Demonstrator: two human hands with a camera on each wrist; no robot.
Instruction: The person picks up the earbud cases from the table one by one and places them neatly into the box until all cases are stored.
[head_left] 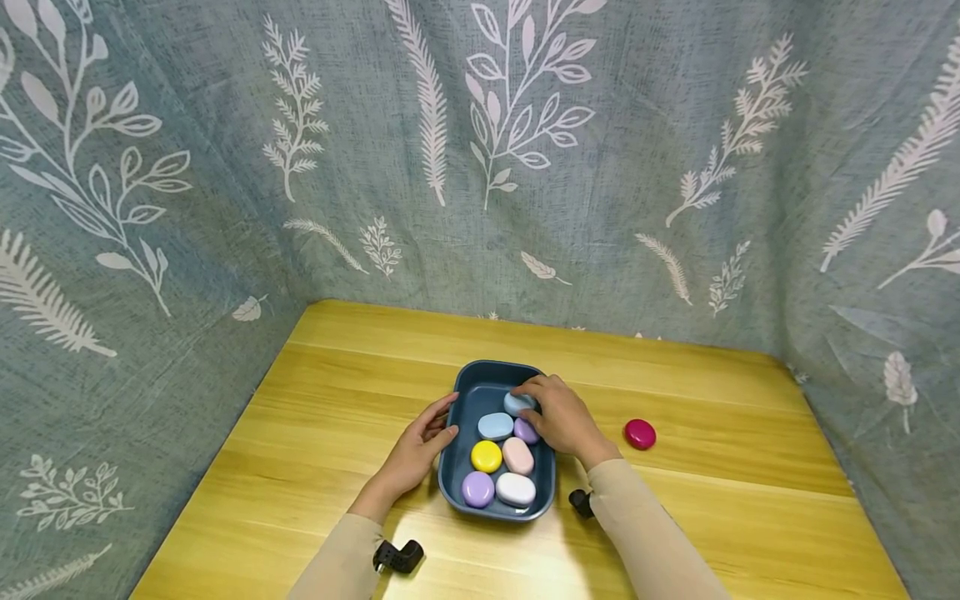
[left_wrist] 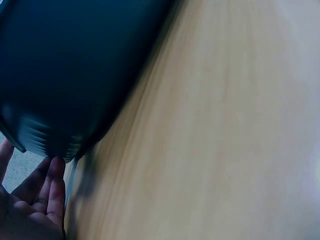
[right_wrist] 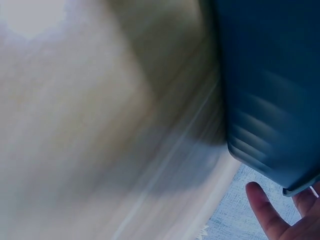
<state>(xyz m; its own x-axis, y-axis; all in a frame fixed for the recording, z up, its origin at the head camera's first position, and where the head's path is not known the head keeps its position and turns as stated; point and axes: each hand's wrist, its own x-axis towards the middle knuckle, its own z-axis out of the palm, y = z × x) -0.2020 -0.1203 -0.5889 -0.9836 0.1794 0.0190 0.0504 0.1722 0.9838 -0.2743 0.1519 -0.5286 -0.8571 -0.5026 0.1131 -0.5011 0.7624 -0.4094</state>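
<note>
A dark blue tray [head_left: 546,500] with rounded corners holds several smooth, soap-like pieces. My left hand [head_left: 411,450] grips its left rim; in the left wrist view the fingers [left_wrist: 56,187] meet the outer wall. My right hand [head_left: 562,412] reaches over the right rim, thumb and forefinger around a light blue piece [head_left: 517,404] near the far end. Below it lie another light blue oval [head_left: 496,427] and a purple piece [head_left: 526,430], partly covered by the hand. Nearer are a yellow round [head_left: 486,457], a pink oval [head_left: 517,456], a purple round [head_left: 477,489] and a white oval [head_left: 516,490].
A dark pink round piece [head_left: 640,433] lies on the wooden table [head_left: 337,375], right of the tray. A grey-blue leaf-patterned curtain [head_left: 480,250] surrounds the table at the back and sides. Dark wrist cameras [head_left: 401,557] hang below both sleeves.
</note>
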